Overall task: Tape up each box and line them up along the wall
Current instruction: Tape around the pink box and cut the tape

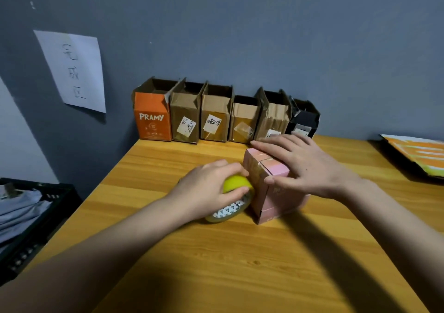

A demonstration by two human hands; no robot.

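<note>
Left hand (211, 185) grips tape roll (231, 207), half hidden; right hand (305, 166) flat, covering pink box (274, 192) top.

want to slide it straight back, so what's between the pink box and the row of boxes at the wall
In the head view, only a bare strip of wooden table lies between the pink box and the row of boxes; the right hand resting on the box reaches over part of it.

The orange box (152, 117) at the left end of the row bears "PRAMY" in white letters. The white label (212, 122) on the third box (215, 115) shows "07". The paper sheet (73, 70) on the wall (240, 36) carries handwritten characters, "完成区". Other labels are too small to read.
</note>
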